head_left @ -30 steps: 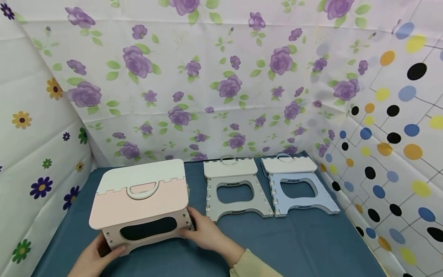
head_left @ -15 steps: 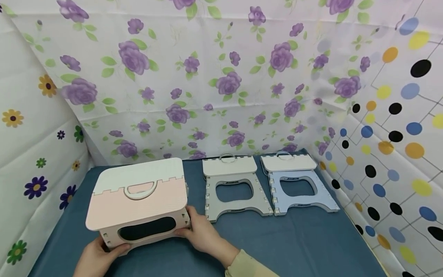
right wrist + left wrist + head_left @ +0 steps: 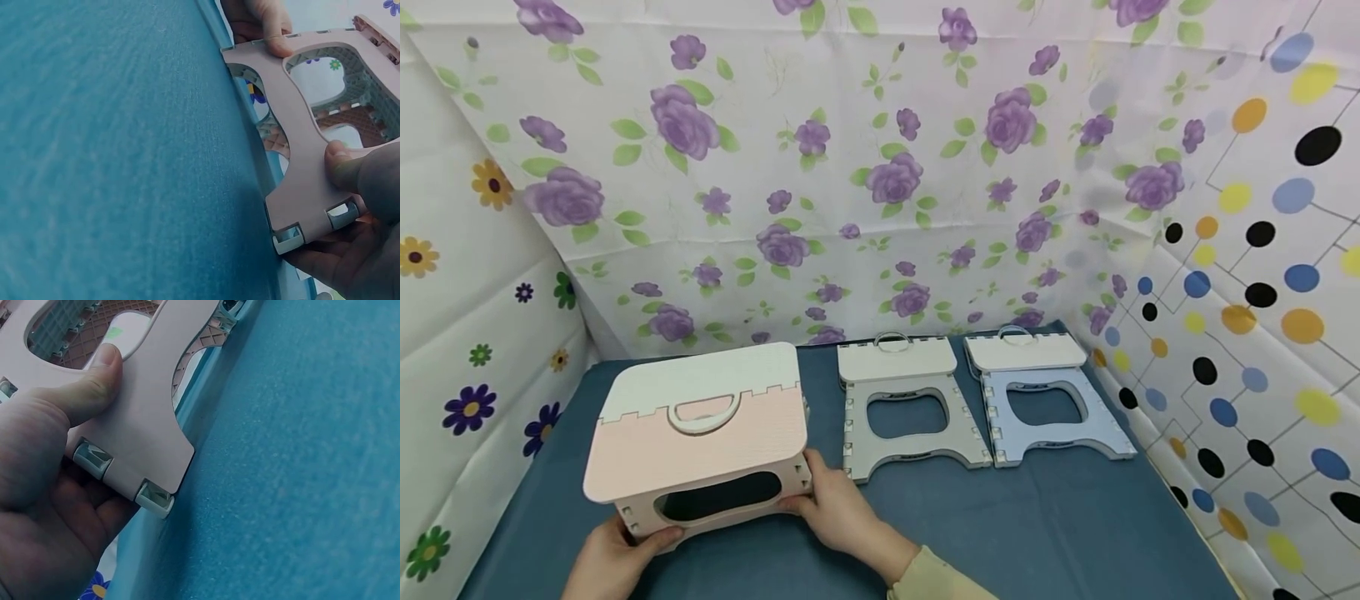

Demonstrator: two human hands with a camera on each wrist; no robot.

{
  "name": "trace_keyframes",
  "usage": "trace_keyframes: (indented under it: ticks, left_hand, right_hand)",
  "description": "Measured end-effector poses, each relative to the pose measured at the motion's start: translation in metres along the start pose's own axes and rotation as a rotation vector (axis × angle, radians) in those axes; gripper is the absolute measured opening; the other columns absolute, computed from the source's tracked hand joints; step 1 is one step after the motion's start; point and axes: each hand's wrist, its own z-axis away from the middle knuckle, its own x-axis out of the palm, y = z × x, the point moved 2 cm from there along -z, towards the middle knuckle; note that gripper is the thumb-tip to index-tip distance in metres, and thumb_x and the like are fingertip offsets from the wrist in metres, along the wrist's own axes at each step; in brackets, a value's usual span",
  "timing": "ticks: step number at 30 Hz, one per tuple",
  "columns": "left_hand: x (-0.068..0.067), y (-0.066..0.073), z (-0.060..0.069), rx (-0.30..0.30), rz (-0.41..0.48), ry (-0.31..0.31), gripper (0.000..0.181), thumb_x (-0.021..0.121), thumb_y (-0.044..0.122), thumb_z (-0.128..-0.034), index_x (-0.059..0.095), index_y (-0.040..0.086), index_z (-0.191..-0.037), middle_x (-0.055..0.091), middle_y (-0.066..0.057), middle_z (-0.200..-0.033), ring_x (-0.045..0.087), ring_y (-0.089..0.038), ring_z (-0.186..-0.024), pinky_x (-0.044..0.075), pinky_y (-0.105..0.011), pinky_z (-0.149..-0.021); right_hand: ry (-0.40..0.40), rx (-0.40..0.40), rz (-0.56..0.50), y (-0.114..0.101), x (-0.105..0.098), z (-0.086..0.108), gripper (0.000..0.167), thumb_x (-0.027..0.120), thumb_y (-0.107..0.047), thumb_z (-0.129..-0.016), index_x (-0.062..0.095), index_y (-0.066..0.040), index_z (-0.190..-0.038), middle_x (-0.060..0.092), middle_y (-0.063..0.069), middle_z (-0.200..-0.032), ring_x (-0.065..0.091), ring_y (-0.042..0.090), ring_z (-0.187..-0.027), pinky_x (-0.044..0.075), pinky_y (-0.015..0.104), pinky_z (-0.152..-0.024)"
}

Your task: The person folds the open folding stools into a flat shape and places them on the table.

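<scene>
A pink and white folding step stool [image 3: 700, 442] stands unfolded on a dark blue cloth, its white carry handle [image 3: 703, 423] lying on the top. My left hand [image 3: 606, 562] grips the lower left corner of its near side panel. In the left wrist view, the thumb [image 3: 100, 387] lies on the panel's face and the other fingers curl behind its hinged edge. At the panel's right end my right hand [image 3: 842, 517] grips the same way, thumb [image 3: 339, 164] in front and fingers partly hidden behind. The stool's far side is hidden in the head view.
To the right, a grey folding stool [image 3: 853, 417] and a blue folding stool [image 3: 1052, 437] lie folded flat side by side, each with a white top section. A flowered curtain [image 3: 850, 167] hangs behind; a dotted sheet [image 3: 1247, 333] borders the right.
The left thumb has shifted slightly rightward along the near panel. The pink stool sits a little further left in the head view, which has also moved slightly. Both hands keep their grip.
</scene>
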Motion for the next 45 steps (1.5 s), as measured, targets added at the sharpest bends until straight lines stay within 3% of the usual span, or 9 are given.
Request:
trace_keyframes:
  ticks: [10, 17, 33, 45]
  left_hand:
    - [0.0019, -0.002, -0.0027, 0.004, 0.04, -0.009, 0.064, 0.084, 0.031, -0.0963, 0.057, -0.012, -0.137, 0.074, -0.019, -0.114, 0.074, -0.022, -0.094, 0.059, -0.031, -0.074]
    - [0.0028, -0.0069, -0.0027, 0.003, 0.074, -0.011, 0.064, 0.083, 0.031, -0.0966, 0.056, -0.012, -0.137, 0.074, -0.02, -0.114, 0.074, -0.022, -0.094, 0.06, -0.031, -0.074]
    - [0.0034, -0.0032, -0.0027, 0.008, 0.055, 0.005, 0.062, 0.081, 0.031, -0.0989, 0.057, -0.01, -0.14, 0.072, -0.023, -0.122, 0.074, -0.025, -0.101, 0.059, -0.029, -0.076]
    - [0.0053, -0.0046, -0.0019, 0.005, 0.074, 0.013, 0.055, 0.08, 0.027, -0.1, 0.06, -0.008, -0.137, 0.074, -0.021, -0.12, 0.074, -0.022, -0.099, 0.059, -0.03, -0.075]
  right_hand:
    - [0.014, 0.0, -0.028, 0.0017, 0.0007, 0.0015, 0.07, 0.074, -0.042, -0.1, 0.045, -0.013, -0.157, 0.075, 0.004, -0.125, 0.07, 0.003, -0.104, 0.057, 0.024, -0.081]
    - [0.02, -0.044, -0.032, 0.0013, 0.0023, -0.0002, 0.07, 0.073, -0.041, -0.101, 0.045, -0.016, -0.159, 0.076, -0.001, -0.125, 0.07, -0.001, -0.102, 0.056, 0.019, -0.078]
    - [0.056, -0.065, -0.039, 0.0024, 0.0038, 0.0, 0.05, 0.073, -0.039, -0.1, 0.058, -0.024, -0.146, 0.078, -0.005, -0.114, 0.068, -0.006, -0.09, 0.054, 0.016, -0.071]
    - [0.065, -0.064, -0.047, 0.0023, 0.0054, 0.0009, 0.043, 0.073, -0.038, -0.1, 0.064, -0.022, -0.139, 0.079, -0.003, -0.111, 0.068, -0.005, -0.088, 0.054, 0.018, -0.071]
